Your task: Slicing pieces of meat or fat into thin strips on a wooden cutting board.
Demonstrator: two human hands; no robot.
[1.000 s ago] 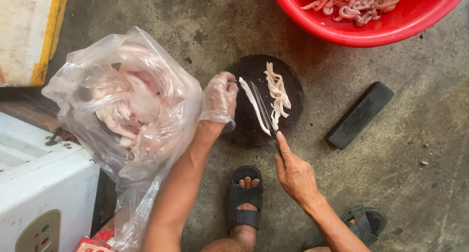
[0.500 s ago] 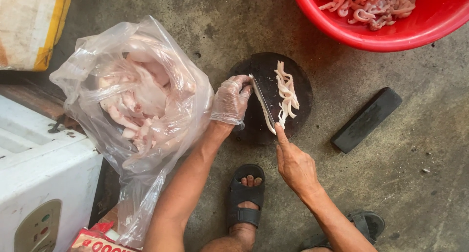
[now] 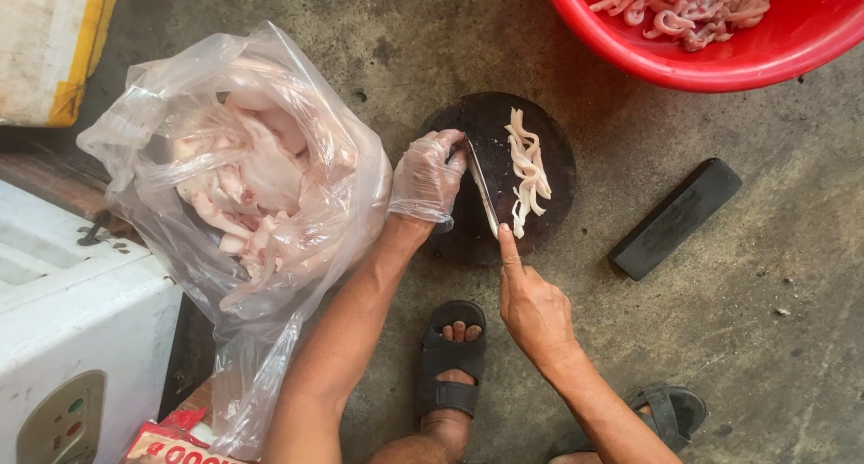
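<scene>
A red plastic basin (image 3: 720, 54) sits on the concrete floor (image 3: 783, 275), well beyond the fingertips, and contains pale meat pieces (image 3: 684, 5). A dark rectangular block (image 3: 675, 217) lies on the floor, apart from the fingers on the index-finger side. A white appliance (image 3: 72, 329) stands at the near left. A yellow-edged foam box (image 3: 49, 45) occupies the far left. Black sandals (image 3: 450, 360) cover the feet.

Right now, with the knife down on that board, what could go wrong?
1. The gloved left hand rests right beside the knife blade; a slip could cut the fingers.
2. The round dark board sits on bare concrete floor, just ahead of a sandalled foot; a dropped knife might hit the toes.
3. The right hand is bare, so its grip may be slick from the pale meat strips.
</scene>
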